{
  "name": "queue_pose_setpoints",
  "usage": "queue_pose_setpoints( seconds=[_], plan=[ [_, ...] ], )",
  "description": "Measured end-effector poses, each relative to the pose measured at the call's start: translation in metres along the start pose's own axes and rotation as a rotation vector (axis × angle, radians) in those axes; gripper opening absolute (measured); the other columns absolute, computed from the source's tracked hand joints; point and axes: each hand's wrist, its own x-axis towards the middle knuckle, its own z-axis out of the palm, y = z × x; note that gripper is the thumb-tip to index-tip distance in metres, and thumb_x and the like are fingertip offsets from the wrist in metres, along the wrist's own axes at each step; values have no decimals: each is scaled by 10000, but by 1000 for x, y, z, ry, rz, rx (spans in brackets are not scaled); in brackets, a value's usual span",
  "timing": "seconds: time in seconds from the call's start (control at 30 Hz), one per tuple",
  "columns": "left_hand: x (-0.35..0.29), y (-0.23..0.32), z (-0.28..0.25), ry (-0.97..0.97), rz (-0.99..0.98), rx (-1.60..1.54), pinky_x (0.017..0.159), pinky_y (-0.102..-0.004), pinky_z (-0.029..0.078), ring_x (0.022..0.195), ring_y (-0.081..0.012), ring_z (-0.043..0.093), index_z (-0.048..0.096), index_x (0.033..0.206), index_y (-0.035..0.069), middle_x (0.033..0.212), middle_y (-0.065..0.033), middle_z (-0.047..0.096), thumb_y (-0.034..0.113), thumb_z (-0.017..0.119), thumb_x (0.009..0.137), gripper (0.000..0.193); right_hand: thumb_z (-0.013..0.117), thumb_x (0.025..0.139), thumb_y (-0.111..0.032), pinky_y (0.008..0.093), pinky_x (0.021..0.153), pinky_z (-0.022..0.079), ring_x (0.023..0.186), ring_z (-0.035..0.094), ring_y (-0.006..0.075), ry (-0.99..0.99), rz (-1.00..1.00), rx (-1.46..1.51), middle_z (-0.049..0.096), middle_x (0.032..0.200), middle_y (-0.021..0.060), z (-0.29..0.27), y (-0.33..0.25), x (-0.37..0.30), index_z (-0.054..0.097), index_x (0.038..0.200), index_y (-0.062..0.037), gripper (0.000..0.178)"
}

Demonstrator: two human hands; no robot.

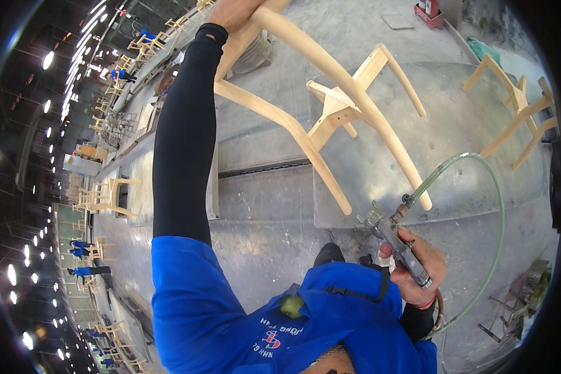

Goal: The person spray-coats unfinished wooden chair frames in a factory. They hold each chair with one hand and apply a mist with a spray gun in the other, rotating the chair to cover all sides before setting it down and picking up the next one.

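Observation:
An unpainted, light wooden chair frame [335, 106] is tilted in front of me, its long curved legs pointing down toward me. At the upper edge my left hand [234, 14] is closed on a top part of this frame; its fingers are mostly cut off by the picture's edge. Lower right, my right hand [422, 267] is wrapped around a metal spray gun [380, 225], whose head points toward the near leg ends. From the gun's fitting a green hose [500, 218] loops out to the right and back down past my wrist.
Another wooden chair frame [514, 103] stands at the right on a grey metal sheet [442, 156]. A red box [431, 19] is at the far right. Several chairs [109, 198] and people in blue [123, 76] line the left. Dark metal stands [511, 311] are lower right.

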Motion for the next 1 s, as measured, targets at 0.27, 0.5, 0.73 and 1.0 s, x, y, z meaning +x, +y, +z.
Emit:
queue_pose_setpoints(
  seconds=[0.27, 0.5, 0.73, 1.0],
  plan=[
    [3, -22, 0, 55, 265, 16, 944, -434, 487, 992, -349, 701, 717, 1233, -5, 1029, -201, 772, 586, 576, 1011, 647, 882, 838, -229, 312, 768, 573, 828, 762, 225, -88, 152, 16, 774, 989, 169, -5, 5, 3, 663, 1305, 71, 596],
    [3, -51, -4, -34, -21, -78, 857, -303, 525, 930, -165, 678, 742, 1239, 28, 1009, -97, 739, 651, 615, 985, 684, 882, 841, -224, 312, 759, 574, 814, 759, 224, -76, 249, 22, 771, 1000, 157, -10, 20, 6, 660, 1329, 59, 606],
    [-6, -45, -4, -45, 38, -87, 881, -325, 521, 936, -176, 683, 768, 1200, 16, 1007, -113, 760, 739, 575, 959, 786, 893, 830, -247, 326, 774, 581, 849, 769, 251, -104, 4, 31, 774, 1015, 175, -13, 5, 16, 674, 1302, 61, 606],
    [0, -43, 2, -27, -55, -185, 789, -292, 493, 843, -135, 633, 761, 1079, -7, 924, -50, 711, 711, 625, 955, 741, 851, 885, -210, 327, 823, 579, 891, 776, 232, 27, 316, -73, 773, 1026, 194, -22, 16, -30, 661, 1349, 38, 560]
  ],
)
